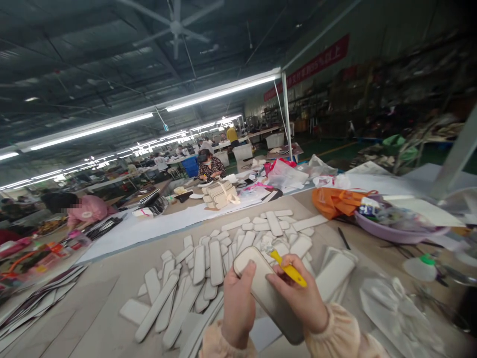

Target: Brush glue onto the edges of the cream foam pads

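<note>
Panel (269,294) held by left hand (238,304), yellow tool (289,269) half-hidden in right hand (302,301)

The only writing in view is a row of white Chinese characters on the long red banner (307,67) hung high up at the right, of which the last one reads 上, while all the others are too small and blurred to make out.

The left hand (237,303) gripped a flat beige piece (266,293) above the table (100,298); the right hand (301,298) held a yellow-handled tool (288,269) against it. Beige strips (208,263) lay spread beyond, a purple basin (395,231) toward the right edge.
</note>
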`<state>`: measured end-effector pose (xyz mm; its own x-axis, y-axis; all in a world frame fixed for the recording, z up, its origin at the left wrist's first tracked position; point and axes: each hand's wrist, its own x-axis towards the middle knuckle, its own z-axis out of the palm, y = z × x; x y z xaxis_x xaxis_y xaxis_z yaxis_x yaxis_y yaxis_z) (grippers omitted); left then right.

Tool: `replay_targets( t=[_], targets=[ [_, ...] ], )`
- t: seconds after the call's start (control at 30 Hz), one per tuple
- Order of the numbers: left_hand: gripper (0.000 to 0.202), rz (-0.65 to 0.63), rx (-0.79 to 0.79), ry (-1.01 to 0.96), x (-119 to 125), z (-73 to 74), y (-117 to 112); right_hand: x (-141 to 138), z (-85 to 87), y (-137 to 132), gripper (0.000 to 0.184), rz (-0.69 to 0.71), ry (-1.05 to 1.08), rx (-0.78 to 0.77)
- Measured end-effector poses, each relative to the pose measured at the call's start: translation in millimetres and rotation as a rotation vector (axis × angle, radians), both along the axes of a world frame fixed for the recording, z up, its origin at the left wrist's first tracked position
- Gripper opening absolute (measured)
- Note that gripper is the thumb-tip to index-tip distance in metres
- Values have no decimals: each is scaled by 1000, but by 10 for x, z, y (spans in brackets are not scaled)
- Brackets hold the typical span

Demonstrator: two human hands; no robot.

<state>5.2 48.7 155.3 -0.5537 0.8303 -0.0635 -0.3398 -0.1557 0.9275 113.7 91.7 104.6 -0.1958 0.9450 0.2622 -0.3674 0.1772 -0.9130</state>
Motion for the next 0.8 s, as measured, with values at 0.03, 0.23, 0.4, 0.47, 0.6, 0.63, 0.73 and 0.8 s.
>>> replay_targets(
  t=[0.03,0.23,0.4,0.47,0.6,0.63,0.73,0.8],
  targets=[
    [37,-14,-8,-17,-6,-7,9,1,10,5,35,2,-3,8],
    [35,-96,22,-124,-43,-13,44,28,74,20,34,16,-33,40],
    [28,-77,77,-168,-160,124,24,257,26,9,34,118,-167,110],
    [27,-43,107,-177,-252,201,17,386,-37,1,36,155,-210,123],
    [26,48,157,-195,-461,306,34,574,-170,-40,41,173,-139,-3],
    [25,82,159,-207,-503,316,42,596,-190,-54,42,159,-101,-50],
    [22,164,143,-252,-576,318,65,612,-203,-95,42,124,-3,-145],
    [22,182,130,-268,-581,306,74,599,-185,-113,43,100,22,-152]
  ],
)
